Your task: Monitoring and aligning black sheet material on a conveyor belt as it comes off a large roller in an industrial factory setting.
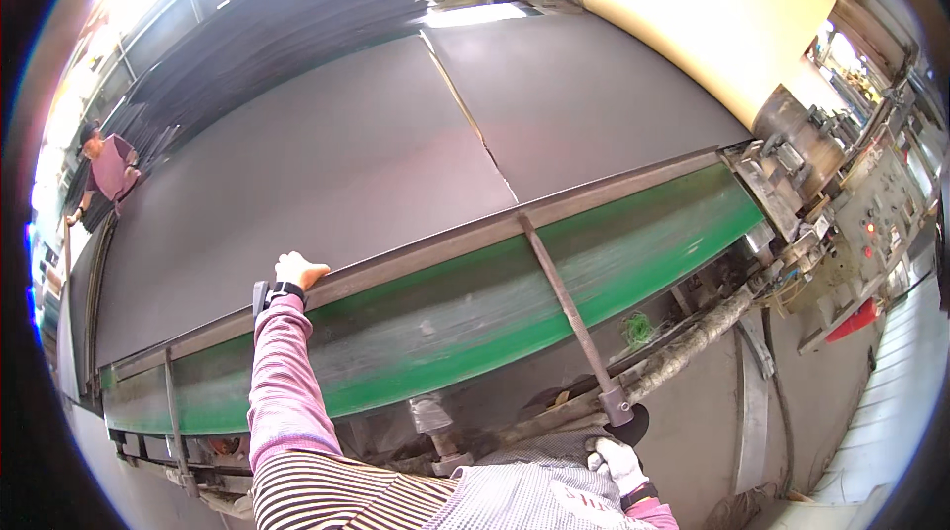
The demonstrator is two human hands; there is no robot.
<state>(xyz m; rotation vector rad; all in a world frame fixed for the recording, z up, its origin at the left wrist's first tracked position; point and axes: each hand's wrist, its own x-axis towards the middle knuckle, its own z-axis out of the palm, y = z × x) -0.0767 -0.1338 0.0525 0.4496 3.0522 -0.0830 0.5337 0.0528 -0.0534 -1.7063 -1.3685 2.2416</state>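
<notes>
"What is the left hand (300,271) doing?"

"It is resting on the near edge of the left dark sheet (297,154), thumb sticking out; I can't tell if it is pinching."

"And the right hand (618,464)?"

"It is wearing a pale glove and hanging low by the metal bar (566,304); I can't tell if it is holding anything."

"Where is the sheet lying?"

"Flat behind the metal rail (435,245), above the green strip (653,253); a second dark sheet (594,95) is lying past a thin gap; a co-worker (109,169) is reaching down (quite far off) at the left."

"What could go wrong?"

"If someone is tugging crookedly, the sheet could slip; fingers could get squashed against the rail."
</notes>
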